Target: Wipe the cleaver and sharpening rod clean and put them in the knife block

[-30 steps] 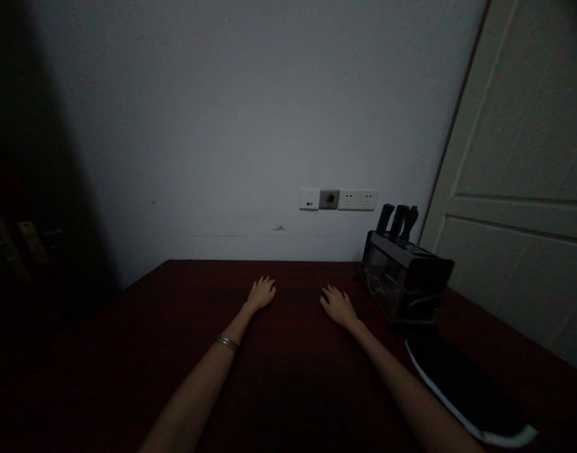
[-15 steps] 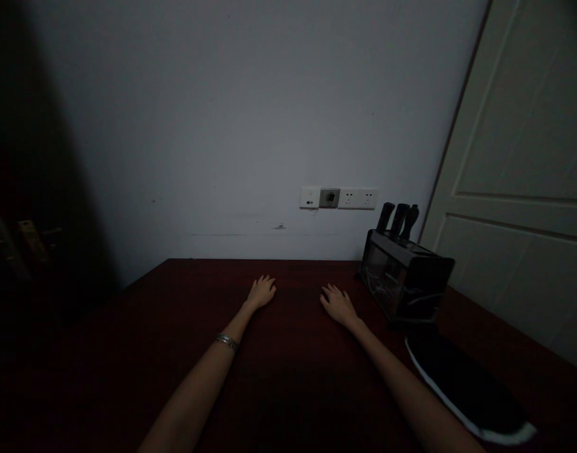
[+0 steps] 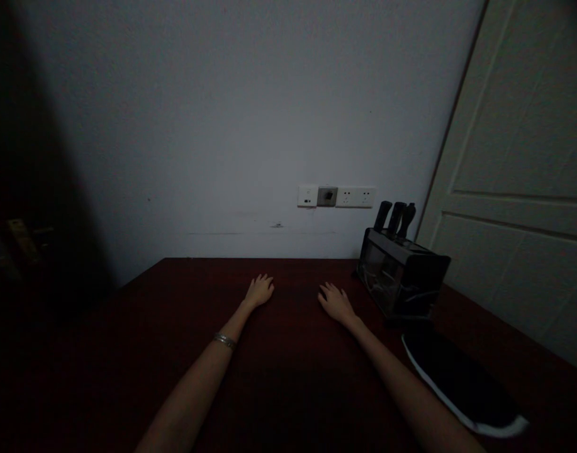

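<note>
My left hand lies palm down on the dark red table, fingers spread and nothing in them. A silvery bracelet circles that wrist. Across from it, my right hand also rests flat on the tabletop, its fingers apart and holding nothing. To the right of this hand stands a knife block with clear side panels, and several dark-handled knives stick up from its top. Nearer to me, beside my right forearm, lies a flat black cloth-like piece with a white edge; its exact kind is unclear.
A pale wall rises behind the table's far edge, carrying a row of sockets and switches. On the right is a light panelled door. A brass-coloured door plate shows in the dark at the left.
The whole view has shifted very slightly, with everything a little further left and up. Both hands stay where they were on the table.
</note>
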{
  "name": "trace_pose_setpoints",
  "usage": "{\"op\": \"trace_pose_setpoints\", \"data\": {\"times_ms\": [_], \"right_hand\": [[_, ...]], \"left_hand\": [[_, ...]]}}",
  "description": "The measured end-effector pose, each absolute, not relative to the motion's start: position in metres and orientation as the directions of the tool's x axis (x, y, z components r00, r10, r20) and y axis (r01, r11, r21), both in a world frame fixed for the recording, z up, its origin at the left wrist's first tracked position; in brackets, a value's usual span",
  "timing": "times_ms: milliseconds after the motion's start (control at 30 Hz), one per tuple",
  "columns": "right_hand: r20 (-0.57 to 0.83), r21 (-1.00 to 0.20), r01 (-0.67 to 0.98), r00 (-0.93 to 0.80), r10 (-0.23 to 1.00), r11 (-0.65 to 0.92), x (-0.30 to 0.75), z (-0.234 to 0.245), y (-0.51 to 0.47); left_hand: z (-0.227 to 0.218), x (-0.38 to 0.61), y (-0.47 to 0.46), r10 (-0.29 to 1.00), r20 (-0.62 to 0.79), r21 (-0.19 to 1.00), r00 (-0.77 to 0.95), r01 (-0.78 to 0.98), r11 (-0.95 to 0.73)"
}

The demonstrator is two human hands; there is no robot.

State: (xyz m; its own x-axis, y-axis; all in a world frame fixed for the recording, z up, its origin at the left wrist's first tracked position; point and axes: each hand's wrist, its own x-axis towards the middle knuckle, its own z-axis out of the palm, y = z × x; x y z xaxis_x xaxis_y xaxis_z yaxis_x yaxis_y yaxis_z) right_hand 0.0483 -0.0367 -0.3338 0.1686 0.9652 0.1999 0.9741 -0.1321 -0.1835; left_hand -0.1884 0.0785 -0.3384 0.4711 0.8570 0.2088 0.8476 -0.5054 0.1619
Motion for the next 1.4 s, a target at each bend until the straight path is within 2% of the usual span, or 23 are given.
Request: {"op": "trace_pose_setpoints", "data": {"times_ms": [433, 667, 833, 967, 1067, 1133, 1200, 1300, 1400], "right_hand": [[0.2, -0.206, 0.97, 0.175, 0.964, -0.133, 0.044, -0.327, -0.04], [0.215, -0.279, 0.951, 0.197, 0.957, -0.133, 0.038, -0.31, -0.051], [0.248, -0.404, 0.914, 0.142, 0.958, -0.031, 0.04, -0.253, -0.059], [0.332, -0.48, 0.862, 0.007, 0.943, 0.163, 0.057, -0.177, -0.083], [0.439, -0.537, 0.805, 0.011, 0.899, 0.253, 0.084, -0.128, -0.119], [0.534, -0.525, 0.826, 0.13, 0.836, 0.206, 0.106, -0.109, -0.143], [0.548, -0.52, 0.851, 0.265, 0.793, 0.075, 0.129, -0.101, -0.161], [0.499, -0.513, 0.851, 0.401, 0.768, -0.111, 0.157, -0.105, -0.173], [0.391, -0.551, 0.822, 0.409, 0.824, -0.146, 0.175, -0.116, -0.172]], "left_hand": [[-0.337, -0.189, 0.079, 0.862, 0.202, 0.16, 0.466, 0.852, -0.498], [-0.333, -0.189, 0.078, 0.858, 0.216, 0.156, 0.466, 0.851, -0.501], [-0.334, -0.187, 0.081, 0.861, 0.225, 0.15, 0.456, 0.857, -0.493], [-0.335, -0.186, 0.083, 0.865, 0.225, 0.141, 0.449, 0.863, -0.485], [-0.336, -0.185, 0.085, 0.864, 0.225, 0.132, 0.451, 0.864, -0.486], [-0.336, -0.183, 0.086, 0.864, 0.222, 0.13, 0.452, 0.865, -0.485], [-0.336, -0.182, 0.087, 0.865, 0.214, 0.124, 0.454, 0.866, -0.485], [-0.334, -0.181, 0.086, 0.87, 0.196, 0.116, 0.452, 0.87, -0.478], [-0.328, -0.182, 0.083, 0.876, 0.196, 0.157, 0.441, 0.868, -0.472]]}}
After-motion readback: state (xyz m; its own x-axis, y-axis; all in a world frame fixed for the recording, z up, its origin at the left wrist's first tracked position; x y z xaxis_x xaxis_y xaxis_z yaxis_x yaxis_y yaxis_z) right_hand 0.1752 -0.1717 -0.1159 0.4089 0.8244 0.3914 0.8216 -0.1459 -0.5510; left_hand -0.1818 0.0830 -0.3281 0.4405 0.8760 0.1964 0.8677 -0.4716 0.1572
